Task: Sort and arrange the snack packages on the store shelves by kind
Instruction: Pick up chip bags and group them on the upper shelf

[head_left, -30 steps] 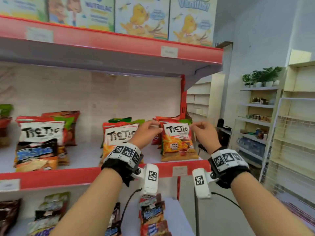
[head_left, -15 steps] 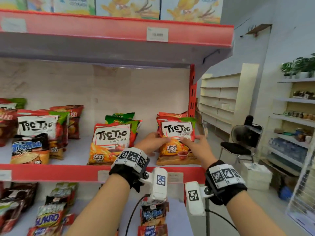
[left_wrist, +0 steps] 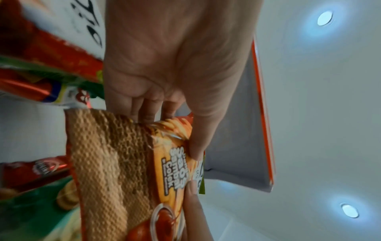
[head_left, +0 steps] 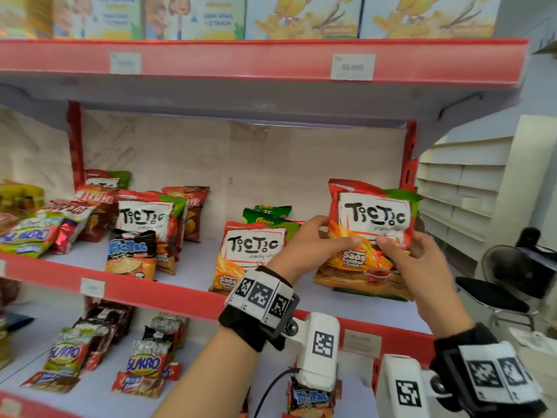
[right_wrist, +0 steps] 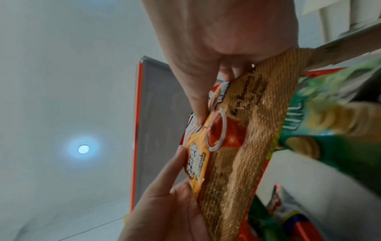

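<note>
A red and orange Tic Tic snack bag (head_left: pixel 372 233) stands at the right end of the middle shelf (head_left: pixel 168 292), tilted back. My left hand (head_left: pixel 313 239) grips its left side, thumb on the front, fingers behind (left_wrist: pixel 148 107). My right hand (head_left: pixel 413 251) pinches its right side, thumb on the front (right_wrist: pixel 198 104). A second Tic Tic bag (head_left: pixel 250 251) stands just left of my left hand, with green bags (head_left: pixel 268 215) behind it. Another Tic Tic bag (head_left: pixel 147 218) stands further left.
Mixed snack bags (head_left: pixel 39 230) crowd the shelf's left end, with a dark Tic Tac bag (head_left: pixel 131 254) in front. The lower shelf holds Sukro packs (head_left: pixel 141 363). Boxes line the top shelf (head_left: pixel 271 16). A black chair and fan (head_left: pixel 512 276) stand to the right.
The Tic Tic bag has risen from the shelf floor and leans back between both hands. My view has swung left and nearer to the shelf.
</note>
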Demonstrator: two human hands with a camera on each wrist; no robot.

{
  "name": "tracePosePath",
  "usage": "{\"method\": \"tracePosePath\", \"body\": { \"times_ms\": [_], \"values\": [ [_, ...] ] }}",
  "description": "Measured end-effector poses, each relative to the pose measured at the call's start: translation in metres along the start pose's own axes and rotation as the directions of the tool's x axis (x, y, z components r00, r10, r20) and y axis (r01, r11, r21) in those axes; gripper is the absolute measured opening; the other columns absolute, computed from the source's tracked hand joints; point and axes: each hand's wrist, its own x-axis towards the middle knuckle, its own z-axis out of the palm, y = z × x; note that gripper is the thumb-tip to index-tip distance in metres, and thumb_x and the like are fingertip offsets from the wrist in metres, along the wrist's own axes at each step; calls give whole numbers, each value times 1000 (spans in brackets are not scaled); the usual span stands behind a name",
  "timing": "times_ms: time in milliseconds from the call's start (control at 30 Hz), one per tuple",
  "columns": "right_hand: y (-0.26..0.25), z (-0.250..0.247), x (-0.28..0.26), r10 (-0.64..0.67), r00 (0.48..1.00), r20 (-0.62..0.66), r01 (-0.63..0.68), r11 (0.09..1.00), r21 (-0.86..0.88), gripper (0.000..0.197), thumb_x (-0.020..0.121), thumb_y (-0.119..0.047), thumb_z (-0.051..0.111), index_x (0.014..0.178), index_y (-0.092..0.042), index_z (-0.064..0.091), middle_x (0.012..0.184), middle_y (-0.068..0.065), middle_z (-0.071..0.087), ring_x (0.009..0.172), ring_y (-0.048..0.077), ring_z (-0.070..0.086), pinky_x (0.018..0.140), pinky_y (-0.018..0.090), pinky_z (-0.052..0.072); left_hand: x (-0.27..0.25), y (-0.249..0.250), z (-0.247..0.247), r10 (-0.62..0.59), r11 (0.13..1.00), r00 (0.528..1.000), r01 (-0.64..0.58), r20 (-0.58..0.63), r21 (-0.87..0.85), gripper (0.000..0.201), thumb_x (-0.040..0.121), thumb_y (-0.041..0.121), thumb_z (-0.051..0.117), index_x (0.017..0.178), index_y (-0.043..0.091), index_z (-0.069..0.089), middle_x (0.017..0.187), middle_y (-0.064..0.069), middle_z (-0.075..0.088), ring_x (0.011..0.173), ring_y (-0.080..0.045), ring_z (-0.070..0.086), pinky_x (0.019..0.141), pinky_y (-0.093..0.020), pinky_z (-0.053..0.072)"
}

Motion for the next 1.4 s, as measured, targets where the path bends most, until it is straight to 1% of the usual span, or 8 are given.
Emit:
{"method": "tracePosePath", "body": {
  "times_ms": [167, 367, 533, 633, 733, 867, 1267, 1400],
  "values": [
    [-24, 43, -20, -82, 990, 119, 77, 996, 44, 55, 62, -40, 74, 112, -29, 54, 105, -6, 70, 86, 9, 71, 58, 19, 55, -25, 4, -47, 101, 995, 994, -102, -35, -19, 48, 80, 26, 73, 124, 19, 53, 113, -5, 69, 101, -17, 68, 91, -36, 55],
    [-30, 139, -47, -95, 969, 229, 93, 995, 18, 49, 71, -34, 77, 113, -29, 53, 107, -6, 69, 95, 14, 69, 85, 44, 56, -64, -12, -146, 136, 989, 986, -140, -93, -37, 33, 83, 17, 70, 112, 27, 58, 110, -4, 71, 99, -16, 69, 84, -27, 57],
    [-40, 252, -84, -96, 937, 335, 82, 995, 56, 74, 55, -50, 79, 119, -30, 47, 110, -12, 65, 96, 7, 66, 76, 28, 55, -104, -27, -254, 172, 985, 965, -171, -197, 22, 44, 79, 22, 74, 120, 23, 58, 111, -5, 72, 103, -22, 68, 94, -41, 53],
    [-41, 329, -103, -81, 920, 384, 49, 995, 92, 77, 60, -25, 86, 123, -23, 42, 112, -10, 63, 94, 2, 65, 72, 22, 57, -129, -35, -326, 180, 983, 955, -167, -234, 75, 43, 77, 27, 75, 117, 29, 60, 108, -1, 73, 100, -18, 69, 90, -40, 53],
    [-41, 396, -120, -91, 912, 400, 44, 991, 125, 69, 60, -19, 87, 111, -35, 43, 106, -18, 62, 85, -12, 63, 63, 9, 52, -150, -39, -390, 187, 979, 947, -158, -263, 127, 37, 80, 25, 74, 114, 28, 61, 108, -1, 73, 103, -19, 68, 91, -39, 52],
    [-40, 465, -130, -34, 893, 448, -36, 989, 146, 79, 60, -25, 88, 124, -29, 41, 115, -12, 63, 102, 5, 64, 83, 28, 56, -161, -45, -456, 175, 979, 946, -138, -273, 149, 34, 81, 22, 72, 113, 30, 61, 107, 1, 73, 102, -17, 69, 86, -30, 56],
    [-31, 598, -61, 30, 922, 385, -109, 977, 186, 75, 57, -18, 89, 118, -15, 47, 112, 2, 68, 99, 18, 67, 88, 43, 56, -88, -58, -575, 119, 991, 938, -95, -326, 89, 40, 80, 25, 72, 117, 19, 60, 109, -10, 72, 97, -24, 70, 81, -35, 57],
    [-23, 631, -24, 18, 954, 300, -81, 977, 198, 74, 59, -17, 88, 119, -13, 46, 112, 2, 67, 100, 18, 66, 89, 44, 55, -55, -65, -611, 117, 989, 929, -76, -351, 128, 27, 84, 28, 68, 110, 28, 60, 94, 2, 71, 82, -8, 69, 72, -24, 53]
  ]
}}
